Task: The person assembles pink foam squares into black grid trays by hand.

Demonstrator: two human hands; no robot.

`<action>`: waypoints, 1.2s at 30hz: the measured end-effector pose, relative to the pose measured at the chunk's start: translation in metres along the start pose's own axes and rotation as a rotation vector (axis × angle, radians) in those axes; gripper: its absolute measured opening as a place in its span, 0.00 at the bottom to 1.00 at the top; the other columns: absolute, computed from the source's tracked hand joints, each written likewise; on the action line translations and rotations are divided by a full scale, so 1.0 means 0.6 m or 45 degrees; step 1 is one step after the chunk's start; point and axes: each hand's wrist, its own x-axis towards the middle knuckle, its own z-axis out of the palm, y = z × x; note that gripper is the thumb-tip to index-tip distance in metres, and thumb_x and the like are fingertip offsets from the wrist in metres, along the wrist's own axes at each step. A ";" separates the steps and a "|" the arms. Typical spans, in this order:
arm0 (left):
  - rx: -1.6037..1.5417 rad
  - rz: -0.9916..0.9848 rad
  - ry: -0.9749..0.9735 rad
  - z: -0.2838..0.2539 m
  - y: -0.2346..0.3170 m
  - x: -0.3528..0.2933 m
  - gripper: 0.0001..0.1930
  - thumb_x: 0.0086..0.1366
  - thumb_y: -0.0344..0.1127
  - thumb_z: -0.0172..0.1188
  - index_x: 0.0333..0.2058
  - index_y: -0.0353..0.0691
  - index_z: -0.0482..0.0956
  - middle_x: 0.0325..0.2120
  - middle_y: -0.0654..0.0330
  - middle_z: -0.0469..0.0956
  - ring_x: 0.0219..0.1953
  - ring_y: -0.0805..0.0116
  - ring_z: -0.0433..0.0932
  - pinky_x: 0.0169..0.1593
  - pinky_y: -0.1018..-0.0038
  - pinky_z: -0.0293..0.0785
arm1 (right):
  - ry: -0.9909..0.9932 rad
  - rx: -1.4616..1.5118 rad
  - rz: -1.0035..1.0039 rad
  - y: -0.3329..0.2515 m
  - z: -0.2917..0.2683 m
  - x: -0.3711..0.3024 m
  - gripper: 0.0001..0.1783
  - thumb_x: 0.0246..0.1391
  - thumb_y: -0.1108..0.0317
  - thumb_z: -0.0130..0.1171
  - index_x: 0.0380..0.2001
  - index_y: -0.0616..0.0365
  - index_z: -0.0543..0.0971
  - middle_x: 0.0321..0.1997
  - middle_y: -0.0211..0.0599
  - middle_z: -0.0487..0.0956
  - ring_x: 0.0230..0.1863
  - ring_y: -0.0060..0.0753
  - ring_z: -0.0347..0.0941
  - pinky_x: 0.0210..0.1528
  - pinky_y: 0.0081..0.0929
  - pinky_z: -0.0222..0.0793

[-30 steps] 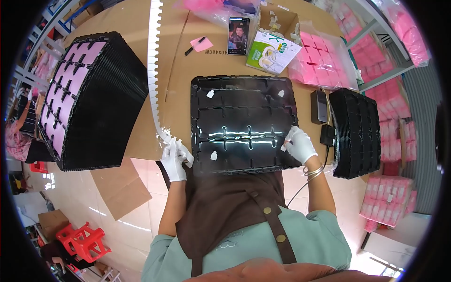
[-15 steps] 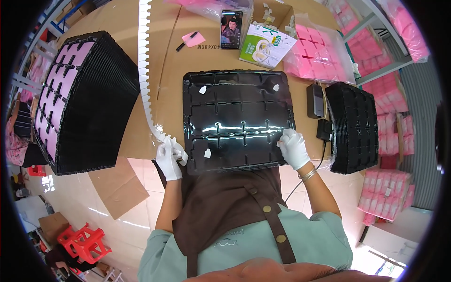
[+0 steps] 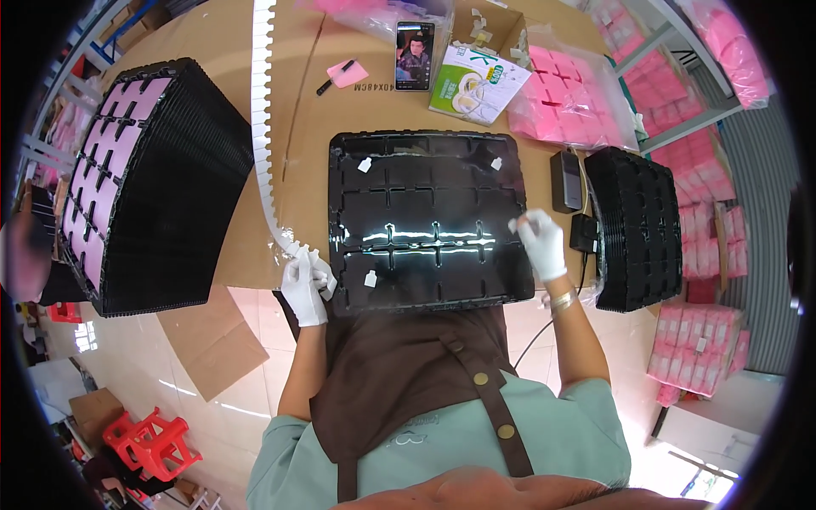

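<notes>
A shiny black plastic tray point(image 3: 433, 200) with moulded ridges lies on the cardboard in front of me. Small white tag-shaped stickers sit on it, at the upper left point(image 3: 365, 165), the upper right point(image 3: 496, 163) and the lower left point(image 3: 371, 279). My left hand point(image 3: 304, 287), in a white glove, is closed on the lower end of a long white notched sticker strip point(image 3: 262, 127), left of the tray. My gloved right hand point(image 3: 541, 244) hovers by the tray's right edge, its fingers curled into a pinch. What the fingertips hold, if anything, is too small to tell.
Tall stacks of black trays stand left point(image 3: 178, 195) and right point(image 3: 636, 229). Behind the tray are a phone point(image 3: 414, 55), an open carton point(image 3: 489, 25), bagged pink trays point(image 3: 565, 98) and a pen point(image 3: 336, 77) on pink paper. A power bank point(image 3: 567, 181) with a cable sits right.
My right hand has lifted from the tray's lower right part and moved up and slightly right. My left hand stays on the strip. At the far left, a blurred shape has come into view.
</notes>
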 end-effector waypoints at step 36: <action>-0.032 -0.034 -0.034 0.001 -0.006 -0.003 0.12 0.64 0.43 0.56 0.31 0.39 0.75 0.17 0.67 0.71 0.15 0.85 0.67 0.18 0.88 0.62 | -0.358 -0.492 0.310 0.055 0.042 0.265 0.09 0.40 0.67 0.62 0.25 0.61 0.81 0.27 0.47 0.80 0.31 0.40 0.78 0.37 0.30 0.72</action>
